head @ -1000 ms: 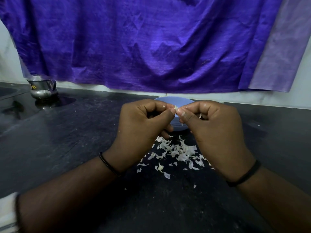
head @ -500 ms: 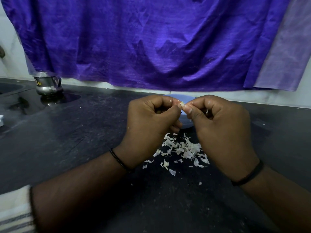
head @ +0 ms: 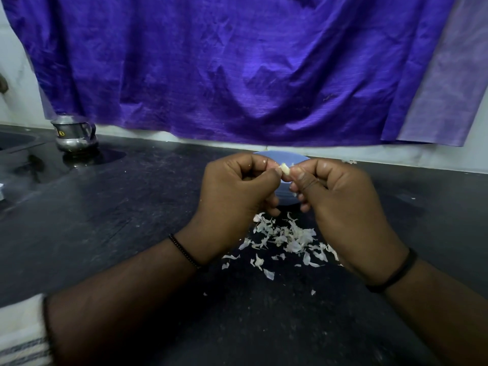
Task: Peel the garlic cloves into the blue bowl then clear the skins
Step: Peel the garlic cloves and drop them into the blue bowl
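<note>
- Both hands are up over the counter, thumbs meeting. The left hand has its fingers curled, thumb tip pinching the garlic clove.
- The right hand pinches the same clove from the other side, thumb against it, fingers folded in.
- Just behind the two hands sits the blue bowl, mostly hidden by the knuckles; what is inside it cannot be seen.
- Below and between the wrists, garlic skins lie scattered on the dark counter.
- Far off the left hand's side stands a steel jug; a purple cloth hangs beyond the bowl.
</note>
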Tool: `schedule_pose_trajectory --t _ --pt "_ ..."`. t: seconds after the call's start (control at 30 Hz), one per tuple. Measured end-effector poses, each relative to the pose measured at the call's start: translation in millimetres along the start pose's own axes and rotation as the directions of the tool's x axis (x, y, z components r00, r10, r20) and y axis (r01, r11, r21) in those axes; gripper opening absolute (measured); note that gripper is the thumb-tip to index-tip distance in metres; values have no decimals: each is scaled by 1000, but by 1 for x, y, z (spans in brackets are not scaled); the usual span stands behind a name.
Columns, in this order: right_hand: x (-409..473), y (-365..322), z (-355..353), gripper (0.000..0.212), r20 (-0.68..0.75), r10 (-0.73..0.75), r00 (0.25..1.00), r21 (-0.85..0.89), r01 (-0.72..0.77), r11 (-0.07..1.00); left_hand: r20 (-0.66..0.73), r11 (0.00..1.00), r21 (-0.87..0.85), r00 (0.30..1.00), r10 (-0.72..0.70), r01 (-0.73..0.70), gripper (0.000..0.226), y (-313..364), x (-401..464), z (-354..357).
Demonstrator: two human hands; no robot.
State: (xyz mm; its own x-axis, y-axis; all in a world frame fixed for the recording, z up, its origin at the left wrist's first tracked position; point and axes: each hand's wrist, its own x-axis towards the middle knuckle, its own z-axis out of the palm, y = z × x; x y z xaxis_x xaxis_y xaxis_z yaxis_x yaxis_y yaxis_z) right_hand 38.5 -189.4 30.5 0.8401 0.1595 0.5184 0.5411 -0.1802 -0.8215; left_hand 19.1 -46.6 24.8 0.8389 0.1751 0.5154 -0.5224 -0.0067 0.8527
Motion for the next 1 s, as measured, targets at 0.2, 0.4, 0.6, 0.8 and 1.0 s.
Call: schedule_pose_trajectory --t 0.2,0.4,0.6,0.8,1.0 --pt "0 3 0 22 52 134 990 162 -141 977 25 997 -29 998 -65 66 9 1 1 1" --pt "0 5 -2 6 -74 -45 996 -20 43 999 22 996 -31 996 -86 87 12 0 1 0" --pt "-5 0 -3 13 -61 -241 969 -168 228 959 32 997 6 996 -77 77 8 0 0 -1" --pt "-1 1 -7 15 -29 -184 983 -98 180 979 58 996 -9 994 -90 91 9 1 -1 0" --pt "1 2 -7 13 6 -101 995 73 100 992 84 994 -27 991 -106 109 11 2 0 -1"
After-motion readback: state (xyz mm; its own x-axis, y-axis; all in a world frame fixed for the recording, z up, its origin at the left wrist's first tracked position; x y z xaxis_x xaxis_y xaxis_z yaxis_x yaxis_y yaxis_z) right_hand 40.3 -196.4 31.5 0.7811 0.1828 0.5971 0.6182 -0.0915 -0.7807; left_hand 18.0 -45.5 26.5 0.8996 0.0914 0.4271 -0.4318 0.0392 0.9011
